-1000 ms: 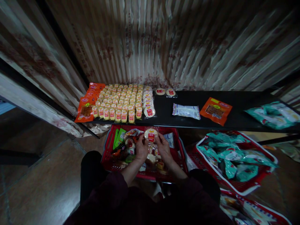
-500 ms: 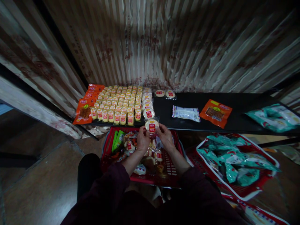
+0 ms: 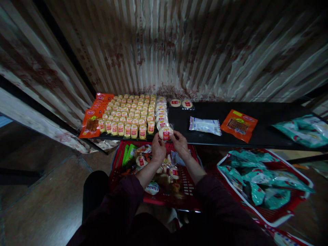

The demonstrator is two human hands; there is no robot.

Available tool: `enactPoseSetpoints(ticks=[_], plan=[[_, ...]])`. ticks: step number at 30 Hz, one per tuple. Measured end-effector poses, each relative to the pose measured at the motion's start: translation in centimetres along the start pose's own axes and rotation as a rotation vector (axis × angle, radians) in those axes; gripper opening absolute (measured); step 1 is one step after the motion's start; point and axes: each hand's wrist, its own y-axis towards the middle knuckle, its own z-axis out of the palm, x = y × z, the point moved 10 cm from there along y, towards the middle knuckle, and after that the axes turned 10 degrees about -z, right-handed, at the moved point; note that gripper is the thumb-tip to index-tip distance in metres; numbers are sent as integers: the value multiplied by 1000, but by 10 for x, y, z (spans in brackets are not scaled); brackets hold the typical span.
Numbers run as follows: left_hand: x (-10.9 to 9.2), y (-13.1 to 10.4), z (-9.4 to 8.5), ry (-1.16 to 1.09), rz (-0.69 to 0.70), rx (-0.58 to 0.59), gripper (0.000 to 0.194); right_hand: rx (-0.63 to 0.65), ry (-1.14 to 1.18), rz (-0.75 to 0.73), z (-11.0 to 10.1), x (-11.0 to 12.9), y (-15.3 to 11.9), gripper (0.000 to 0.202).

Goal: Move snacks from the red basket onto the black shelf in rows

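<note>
A round wrapped cake [image 3: 165, 133] with a red label is pinched between both hands at the front edge of the black shelf [image 3: 205, 111]. My left hand [image 3: 159, 149] grips its left side, my right hand [image 3: 180, 145] its right side. The cake lies against the front end of a column of overlapping round cakes [image 3: 161, 114]. Left of that column stand many small yellow wrapped cakes [image 3: 128, 111] in rows. Below my hands, a red basket [image 3: 188, 184] holds mixed snacks, partly hidden by my forearms.
Orange packets [image 3: 92, 118] lie at the shelf's left end. Further right are two round cakes [image 3: 181, 103], a white packet [image 3: 205, 125], an orange packet [image 3: 238, 124] and a teal bag [image 3: 303, 130]. A second basket [image 3: 302, 186] of teal bags stands at the right.
Both hands have moved slightly forward with the round cake, which now sits closer to the column and overlaps its front. The view has shifted a little.
</note>
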Motion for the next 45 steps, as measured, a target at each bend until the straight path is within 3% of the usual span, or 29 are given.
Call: enactPoseSetpoints(ticks=[6,11,18,28,35,45], plan=[[3,5,1,-106,-41,3,48,3,-110,-123,1,1,12,49],[4,9,3,-114,-55,-1,50,32,-102,-50,5,-3,14,52],[-1,15,10,105,67,-7,56,60,-114,-20,8,-4,17,52],[-3,19,13,292,112,-38,57,96,-183,-54,11,-4,24,52],[-9,17,12,525,85,-118,51,108,-241,-34,9,-11,28,47],[-10,18,14,674,-2,-102,54,130,-214,-84,12,-6,32,41]])
